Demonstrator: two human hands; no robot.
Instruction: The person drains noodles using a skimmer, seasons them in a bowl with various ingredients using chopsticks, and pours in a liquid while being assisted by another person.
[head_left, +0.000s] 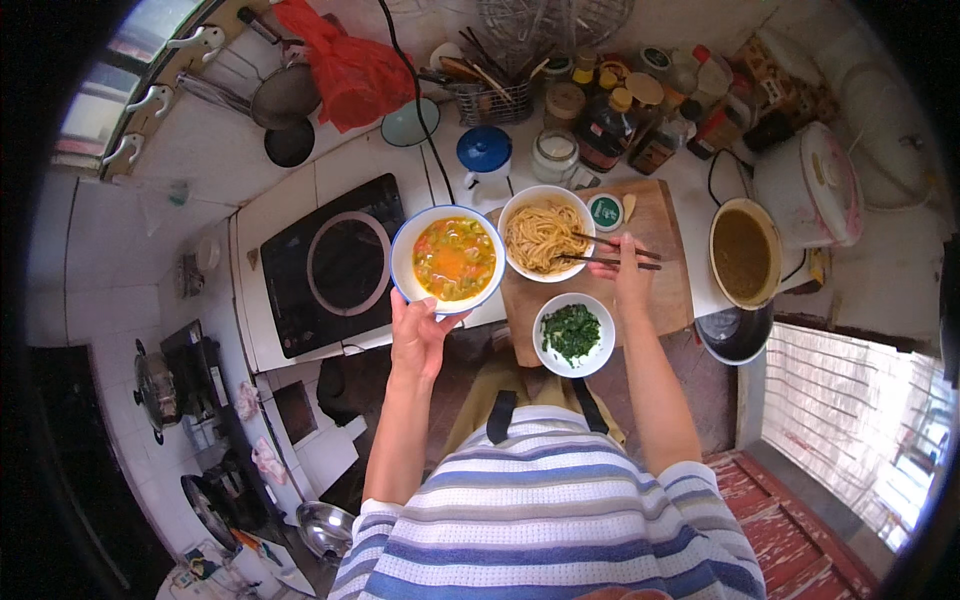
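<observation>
My left hand (416, 337) grips the near rim of a blue-rimmed white bowl (401, 262), which holds an orange vegetable sauce (454, 259). In my right hand (626, 270) is a pair of dark chopsticks (649, 261), their tips in the sauced noodles (544, 236). These noodles fill a white bowl (529, 275) on the wooden cutting board (660, 225), just right of the bowl I hold. Nearer my body, another white bowl (553, 367) contains chopped dark leafy greens (571, 332). A round green-and-white lid (604, 212) lies beside the noodle bowl.
A black induction cooktop (300, 292) is set at the left. Behind the board are a blue-lidded enamel mug (484, 154), a glass jar (555, 157) and several sauce bottles (607, 127). To the right, a pot of brown liquid (742, 251) stands near a rice cooker (814, 187). A black cable (412, 75) hangs overhead.
</observation>
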